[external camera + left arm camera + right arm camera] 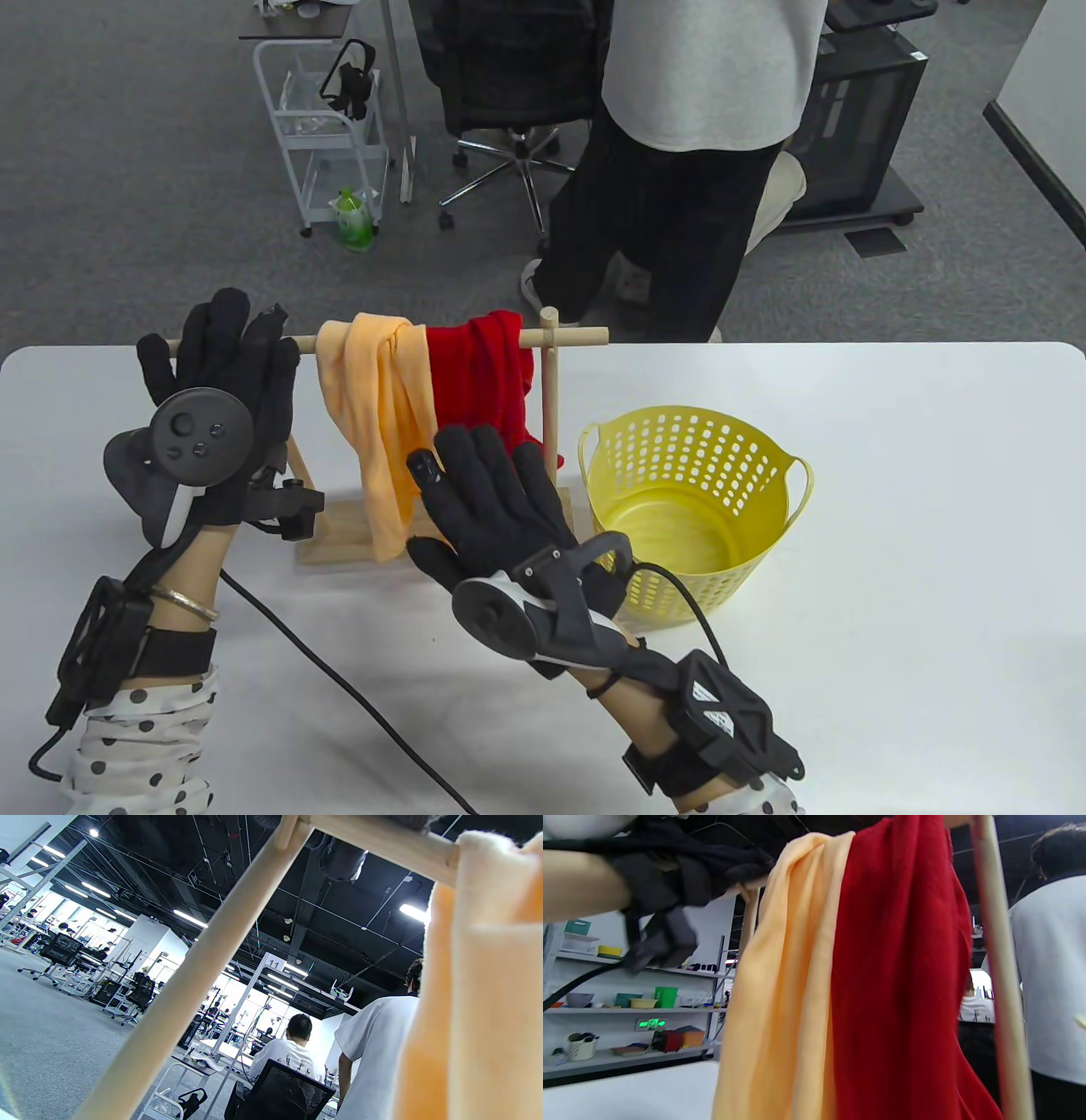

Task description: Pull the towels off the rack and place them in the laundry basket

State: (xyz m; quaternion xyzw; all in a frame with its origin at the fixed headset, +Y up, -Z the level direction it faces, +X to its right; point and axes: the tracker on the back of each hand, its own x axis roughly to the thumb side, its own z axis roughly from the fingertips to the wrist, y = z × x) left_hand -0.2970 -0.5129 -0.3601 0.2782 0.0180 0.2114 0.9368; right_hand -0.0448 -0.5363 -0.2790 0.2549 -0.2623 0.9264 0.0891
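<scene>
A wooden rack (551,407) stands on the white table (891,594). An orange towel (373,424) and a red towel (484,373) hang side by side over its bar. To the right of the rack sits an empty yellow laundry basket (687,509). My left hand (229,340) lies across the bar's left end with its fingers spread and fairly straight. My right hand (475,450) is open in front of the towels' lower ends, fingers straight; I cannot tell whether it touches them. The right wrist view shows the orange towel (772,984) and the red towel (895,984) close up.
A black cable (339,671) crosses the table's front. A person (679,170) stands just beyond the far edge, with an office chair (509,85) and a white cart (327,127) behind. The rack's base (339,526) lies between my hands.
</scene>
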